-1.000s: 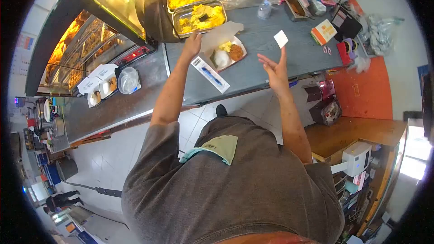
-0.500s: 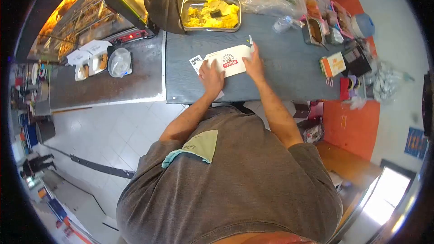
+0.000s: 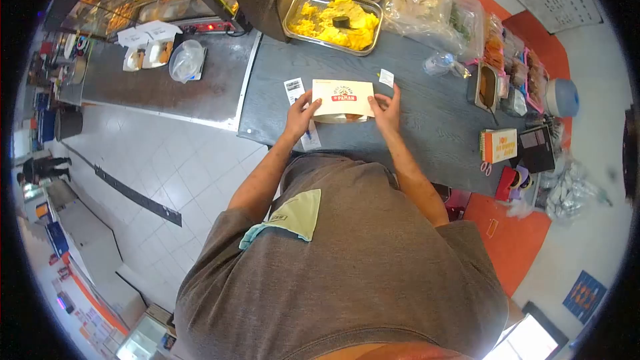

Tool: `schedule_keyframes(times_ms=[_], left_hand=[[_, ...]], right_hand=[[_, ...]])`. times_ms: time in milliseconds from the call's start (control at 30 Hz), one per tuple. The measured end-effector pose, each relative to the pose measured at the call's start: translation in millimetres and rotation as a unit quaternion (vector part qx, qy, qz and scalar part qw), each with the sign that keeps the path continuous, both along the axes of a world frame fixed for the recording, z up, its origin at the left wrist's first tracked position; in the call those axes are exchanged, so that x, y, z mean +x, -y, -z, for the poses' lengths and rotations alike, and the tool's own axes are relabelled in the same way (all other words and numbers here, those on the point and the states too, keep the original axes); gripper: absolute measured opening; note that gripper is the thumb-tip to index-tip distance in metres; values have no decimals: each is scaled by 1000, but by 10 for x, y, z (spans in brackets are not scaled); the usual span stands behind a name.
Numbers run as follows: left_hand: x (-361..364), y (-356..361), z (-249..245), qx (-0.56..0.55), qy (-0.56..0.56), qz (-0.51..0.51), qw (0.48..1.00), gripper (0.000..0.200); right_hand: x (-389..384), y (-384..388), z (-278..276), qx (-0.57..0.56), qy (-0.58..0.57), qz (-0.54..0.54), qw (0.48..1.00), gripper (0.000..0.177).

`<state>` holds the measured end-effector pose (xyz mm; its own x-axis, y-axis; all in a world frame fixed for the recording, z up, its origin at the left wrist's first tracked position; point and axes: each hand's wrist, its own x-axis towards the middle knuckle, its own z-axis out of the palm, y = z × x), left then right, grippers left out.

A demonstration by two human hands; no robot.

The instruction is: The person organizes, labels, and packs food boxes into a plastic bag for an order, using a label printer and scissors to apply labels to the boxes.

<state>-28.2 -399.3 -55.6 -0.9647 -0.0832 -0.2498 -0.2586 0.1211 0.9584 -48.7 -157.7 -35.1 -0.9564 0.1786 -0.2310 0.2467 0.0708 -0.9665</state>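
Observation:
A cream cardboard food box (image 3: 343, 88) with a printed red logo is held level between my two hands, over the dark table. My left hand (image 3: 300, 119) grips its left edge, thumb on top. On the other edge my right hand (image 3: 387, 112) has its thumb over the top and fingers along the side. Along the box's near side there is a gap under the lid, with something brown showing inside. A printed paper slip (image 3: 293, 89) lies by my left hand, and a second slip (image 3: 311, 139) sticks out below the box. A small white slip (image 3: 387, 78) lies just beyond my right hand.
Metal trays of yellow rice (image 3: 357, 20) stand at the back. Two open boxes (image 3: 148, 53) and a clear plastic tub (image 3: 187, 62) sit on the left counter, near a lit display cabinet (image 3: 133, 0). Plastic bags (image 3: 420, 0), a sauce container (image 3: 485, 87) and scissors (image 3: 486, 169) are on the right.
The box has turned from slanted to straight, and its near side now shows a gap. My hands have shifted from its top to its left and right edges. The view has swung round somewhat.

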Motion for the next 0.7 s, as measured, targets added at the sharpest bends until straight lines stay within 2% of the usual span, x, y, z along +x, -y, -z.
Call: schedule_keyframes(times_ms=[33, 67, 133, 200, 300, 367, 400, 433, 500, 533, 633, 700], left_hand=[[14, -32, -142, 37, 1, -16, 999, 58], [25, -56, -296, 52, 17, -16, 998, 50], [24, -94, -425, 49, 28, -34, 998, 46], [46, -108, -427, 47, 43, -50, 997, 43], [14, -89, -434, 44, 95, -42, 994, 43], [4, -74, -497, 39, 76, -7, 996, 45], [-25, -8, -415, 58, 135, 28, 989, 46], [-18, 6, -307, 58, 138, 27, 988, 46], [-13, 31, -145, -60, 57, 35, 996, 48], [-22, 64, -148, -94, 77, 78, 990, 51], [10, 76, -169, -128, 75, 116, 982, 50], [12, 88, -62, -106, 61, 132, 984, 50]], right_hand=[[-1, -32, -5, -7, -8, -2, 1000, 85], [-21, -55, -12, -2, 7, 0, 1000, 82], [-62, -128, -12, 5, 25, -19, 1000, 80], [-49, -161, -52, 44, 46, -34, 997, 75], [-57, -158, -114, 27, 54, -10, 998, 74], [5, -128, -213, 17, 73, -2, 997, 71], [13, -126, -205, 7, 78, 12, 997, 70], [24, -129, -190, -3, 82, 25, 996, 69], [84, -123, -32, 41, 74, 19, 996, 68], [119, -135, 110, 86, 64, 14, 994, 66], [176, -174, 499, 20, 70, 25, 997, 65], [216, -187, 616, 14, 81, 18, 996, 65]])
